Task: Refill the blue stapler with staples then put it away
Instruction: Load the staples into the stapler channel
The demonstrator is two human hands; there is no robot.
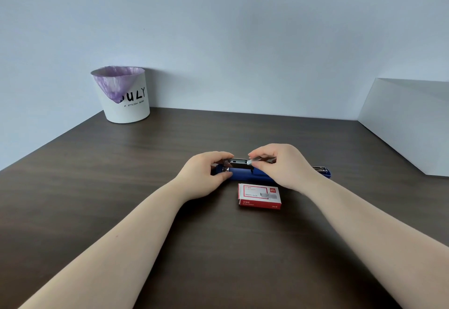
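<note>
The blue stapler (245, 175) lies opened flat across the middle of the dark table, its lid folded out to the right (322, 170). My left hand (206, 175) grips its left end, thumb and fingers around the metal staple channel (237, 163). My right hand (281, 165) pinches a silver strip of staples (255, 160) just above the channel's right part. A red and white staple box (259, 196) sits closed on the table just in front of the stapler.
A white bin (125, 96) lined with a purple bag stands at the back left against the wall. A white box or panel (410, 124) rises at the table's right edge. The dark wooden table (121, 175) stretches wide around the hands.
</note>
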